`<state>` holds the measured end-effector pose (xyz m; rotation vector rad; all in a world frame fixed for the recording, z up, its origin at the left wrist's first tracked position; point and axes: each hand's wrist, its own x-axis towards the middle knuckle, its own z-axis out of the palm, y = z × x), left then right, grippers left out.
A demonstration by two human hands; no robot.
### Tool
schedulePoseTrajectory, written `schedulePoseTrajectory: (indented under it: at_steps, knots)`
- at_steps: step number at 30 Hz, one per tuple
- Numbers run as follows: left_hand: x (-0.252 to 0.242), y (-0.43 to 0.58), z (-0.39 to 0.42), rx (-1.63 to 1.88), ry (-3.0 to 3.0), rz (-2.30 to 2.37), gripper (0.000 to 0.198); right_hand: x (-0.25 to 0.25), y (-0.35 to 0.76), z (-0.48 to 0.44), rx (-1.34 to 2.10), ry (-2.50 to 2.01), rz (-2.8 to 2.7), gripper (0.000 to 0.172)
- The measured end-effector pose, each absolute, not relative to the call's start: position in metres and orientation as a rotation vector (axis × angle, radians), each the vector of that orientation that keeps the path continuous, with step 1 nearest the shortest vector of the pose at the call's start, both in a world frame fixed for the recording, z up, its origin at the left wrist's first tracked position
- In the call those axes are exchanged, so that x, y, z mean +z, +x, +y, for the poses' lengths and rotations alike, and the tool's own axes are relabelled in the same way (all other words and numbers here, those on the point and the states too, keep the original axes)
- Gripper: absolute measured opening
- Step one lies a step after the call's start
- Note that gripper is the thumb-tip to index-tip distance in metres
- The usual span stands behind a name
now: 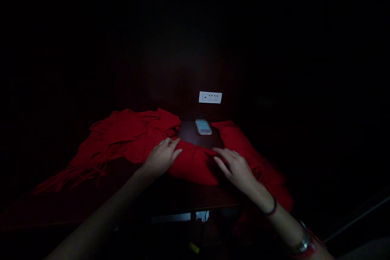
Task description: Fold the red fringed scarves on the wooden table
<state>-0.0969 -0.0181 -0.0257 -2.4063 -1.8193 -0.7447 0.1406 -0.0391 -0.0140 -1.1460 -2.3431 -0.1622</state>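
A red cloth (pixel 195 164) lies on the dark table between my hands. My left hand (pixel 163 154) rests on its left part, fingers apart, with a ring on one finger. At the cloth's right end is my right hand (pixel 236 166), thumb and fingers spread, fingertips at its upper edge. More red fabric with long fringes (pixel 122 134) is heaped to the left. Another red fabric (pixel 239 142) runs down the right side, partly behind my right hand and forearm.
Behind the cloth, a phone (pixel 203 126) lies on the table (pixel 187 130). A white socket panel (pixel 210 97) is on the dark wall. Below the table's front edge shows a small yellow object (pixel 194 247). The surroundings are very dark.
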Motion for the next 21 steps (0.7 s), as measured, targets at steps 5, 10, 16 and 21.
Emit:
schedulePoseTrajectory:
  at_steps: [5,10,16,21]
  knots:
    - [-0.061,-0.068,-0.002,-0.425,-2.567,-1.644,0.048,-0.041,0.115,-0.005,-0.102,-1.133,-2.634,0.066]
    - [-0.082,-0.084,0.005,-0.269,-2.687,-1.724,0.059,-0.071,0.131,-0.001,-0.048,-1.357,-2.727,0.075]
    - [-0.072,-0.085,-0.002,-0.368,-2.571,-1.624,0.054,-0.038,0.187,-0.008,-0.006,-1.301,-2.698,0.071]
    - [-0.053,-0.043,-0.017,-0.562,-2.548,-1.241,0.043,-0.020,0.224,-0.027,-0.098,-1.426,-2.622,0.047]
